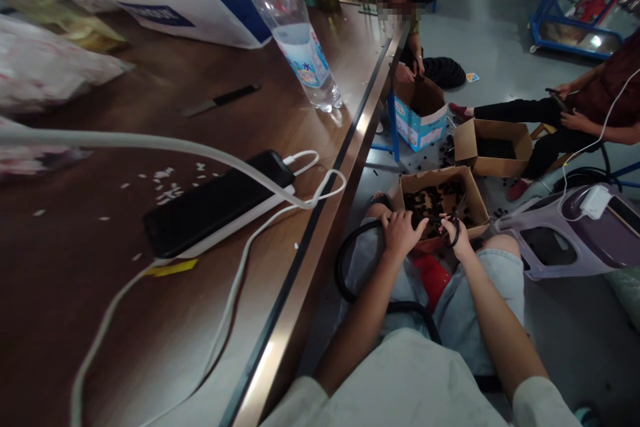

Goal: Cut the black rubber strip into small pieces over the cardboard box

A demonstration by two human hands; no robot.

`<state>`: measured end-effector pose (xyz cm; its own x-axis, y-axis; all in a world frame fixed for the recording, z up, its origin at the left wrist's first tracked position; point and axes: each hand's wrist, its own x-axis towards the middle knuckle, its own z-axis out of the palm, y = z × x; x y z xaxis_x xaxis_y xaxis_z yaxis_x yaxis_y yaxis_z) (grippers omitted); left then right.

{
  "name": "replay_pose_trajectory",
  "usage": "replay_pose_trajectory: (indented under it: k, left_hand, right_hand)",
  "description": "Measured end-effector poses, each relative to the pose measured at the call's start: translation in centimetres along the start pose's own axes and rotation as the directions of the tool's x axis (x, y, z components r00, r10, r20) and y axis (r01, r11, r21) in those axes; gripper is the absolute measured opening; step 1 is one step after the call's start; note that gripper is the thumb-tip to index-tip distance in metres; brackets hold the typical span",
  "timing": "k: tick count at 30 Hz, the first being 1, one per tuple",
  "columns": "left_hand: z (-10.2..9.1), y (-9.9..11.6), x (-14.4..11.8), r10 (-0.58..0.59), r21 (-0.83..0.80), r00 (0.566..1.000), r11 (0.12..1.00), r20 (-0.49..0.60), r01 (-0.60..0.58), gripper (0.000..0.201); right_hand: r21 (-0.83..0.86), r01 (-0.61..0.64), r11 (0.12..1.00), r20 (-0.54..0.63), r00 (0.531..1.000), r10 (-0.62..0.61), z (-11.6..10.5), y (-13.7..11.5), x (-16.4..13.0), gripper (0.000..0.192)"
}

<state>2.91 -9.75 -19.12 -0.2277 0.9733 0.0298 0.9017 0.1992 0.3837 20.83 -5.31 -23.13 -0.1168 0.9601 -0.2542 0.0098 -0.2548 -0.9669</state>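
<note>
In the head view, my left hand (401,232) is closed round a long black hose (345,260), which loops down over my lap. The hose's end points toward my right hand (456,237). That hand grips a pair of scissors (454,227); a dark handle loop shows at the fingers, and the blades are hard to make out. Both hands are close together above the near edge of an open cardboard box (473,190). Inside it lie many short black pieces (433,200).
To my left stands a brown table (270,267) with a phone (215,203), white cables and a water bottle (300,47). A purple stool (555,233) is at my right. Two people sit ahead beside a blue box (420,127) and another cardboard box (493,160).
</note>
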Motion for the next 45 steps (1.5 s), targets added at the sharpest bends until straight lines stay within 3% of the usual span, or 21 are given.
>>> replay_pose_trajectory:
  k: [5, 12, 19, 26, 31, 36, 41, 45]
  left_hand:
    - [0.1, -0.5, 0.7, -0.042, -0.054, 0.999, 0.998, 0.006, 0.043, 0.051]
    - [0.2, -1.1, 1.3, -0.088, -0.104, 0.988, 0.992, -0.124, 0.075, 0.041]
    - [0.5, -1.7, 1.4, -0.095, -0.117, 0.984, 0.99, -0.148, 0.077, 0.038]
    - [0.3, -1.7, 1.4, -0.126, -0.083, 0.983, 0.99, -0.131, 0.116, 0.041]
    - [0.5, -1.9, 1.0, 0.019, -0.011, 1.0, 1.0, -0.007, -0.019, 0.042]
    - [0.9, -2.3, 0.9, 0.059, -0.016, 0.998, 0.998, -0.026, -0.059, 0.041]
    - [1.0, -2.4, 1.0, 0.102, -0.017, 0.995, 0.995, -0.013, -0.103, 0.04]
    - [1.0, -2.2, 0.9, 0.113, -0.052, 0.993, 0.992, -0.023, -0.114, 0.037]
  right_hand:
    - [-0.064, 0.019, 0.998, 0.039, 0.999, -0.016, -0.3, 0.1, 0.2, 0.048]
    - [-0.178, -0.056, 0.982, 0.097, 0.992, 0.075, -0.7, 1.3, 0.2, 0.052]
    - [-0.491, 0.01, 0.871, 0.253, 0.959, 0.131, -0.9, 0.5, -0.5, 0.046]
    - [-0.422, 0.018, 0.906, 0.317, 0.94, 0.129, -0.5, -0.3, -0.8, 0.054]
    - [-0.365, 0.028, 0.931, 0.274, 0.958, 0.078, -0.2, 0.4, -0.8, 0.055]
    - [-0.395, 0.101, 0.913, 0.276, 0.961, 0.013, -0.4, 1.8, -0.3, 0.047]
    - [-0.425, 0.1, 0.9, 0.272, 0.962, 0.022, -0.4, 2.5, -0.1, 0.045]
    - [-0.413, 0.016, 0.911, 0.277, 0.955, 0.109, -0.3, 2.5, -0.4, 0.037]
